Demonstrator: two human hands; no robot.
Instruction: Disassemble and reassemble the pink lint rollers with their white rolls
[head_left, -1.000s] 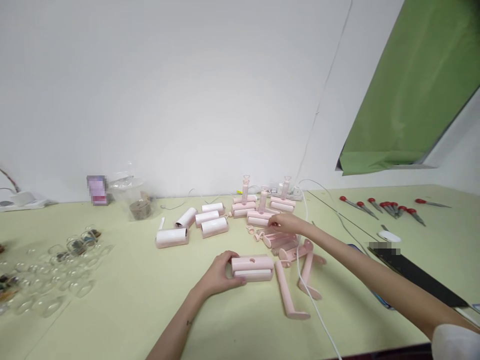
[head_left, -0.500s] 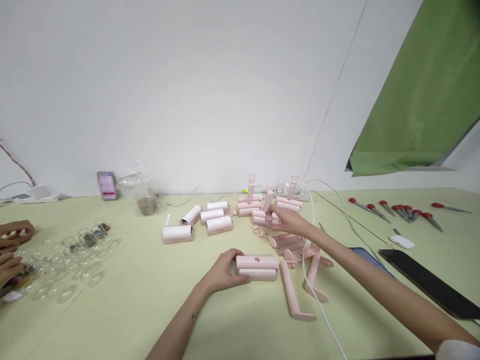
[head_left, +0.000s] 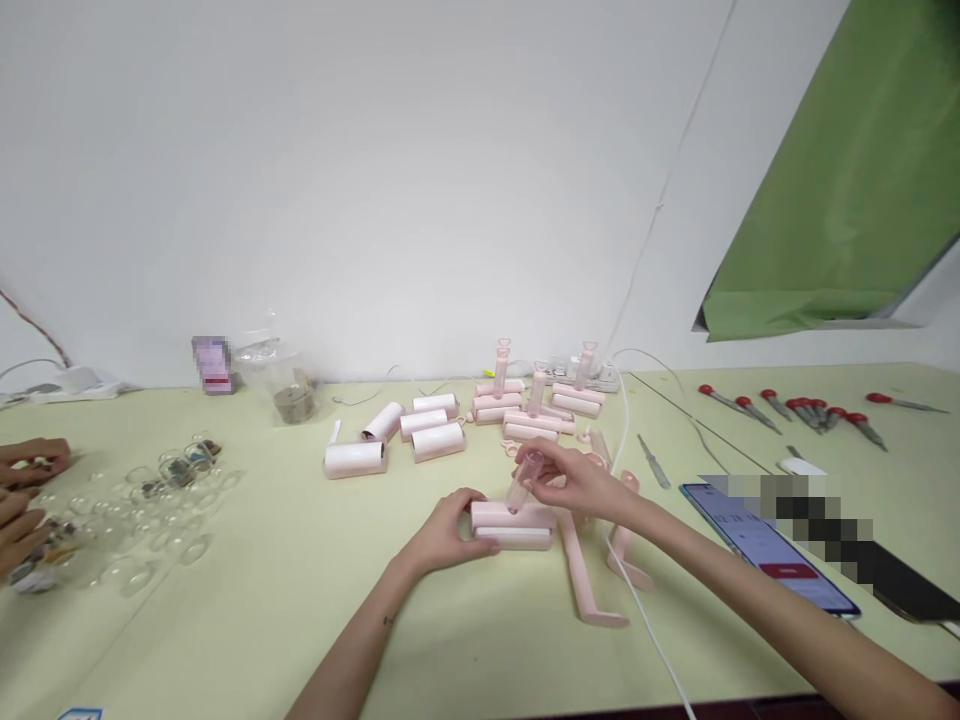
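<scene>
My left hand [head_left: 444,530] grips the left end of a pink roller housing [head_left: 515,524] that lies on the pale green table [head_left: 247,600]. My right hand [head_left: 581,482] pinches a small translucent pink handle piece [head_left: 523,480] and holds it tilted, its lower end at the hole on top of the housing. Just right of the housing lie pink L-shaped frames [head_left: 589,585]. Behind my hands stand several assembled pink rollers [head_left: 534,405] and several white paper rolls [head_left: 421,430].
A white cable [head_left: 637,610] crosses the table beside my right arm. A phone [head_left: 765,550] and a dark tablet [head_left: 904,590] lie at the right, red-handled screwdrivers [head_left: 802,410] behind them. Another person's hands [head_left: 26,500] work among clear plastic domes [head_left: 150,510] at the left. A plastic cup [head_left: 289,385] stands at the back.
My right hand drew back from the pile of pink parts with the small handle piece and brought it down to the housing. Another person's hands came into view at the left.
</scene>
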